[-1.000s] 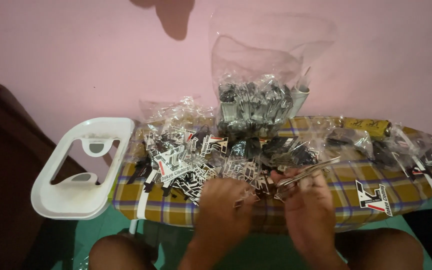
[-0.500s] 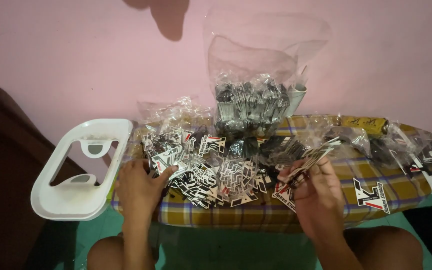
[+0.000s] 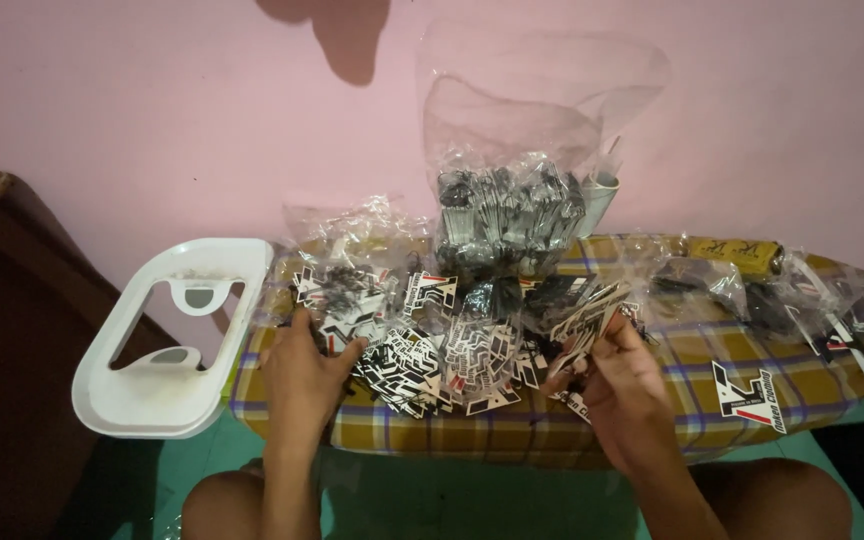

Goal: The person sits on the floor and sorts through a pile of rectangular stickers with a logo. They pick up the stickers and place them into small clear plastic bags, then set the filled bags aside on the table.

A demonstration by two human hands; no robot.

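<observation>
The left hand (image 3: pixel 304 368) rests with loose fingers on the sticker pile (image 3: pixel 422 345). The right hand (image 3: pixel 620 382) pinches a fanned stack of stickers (image 3: pixel 592 315) above the checked board (image 3: pixel 672 350).

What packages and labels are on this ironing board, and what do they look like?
Tall clear bag: back centre, holds dark packets.
Sticker pile: board middle, black, white, red; left hand touches it.
Sticker stack: held in right hand.
Single sticker: right, flat.
Yellow packet: back right.
</observation>
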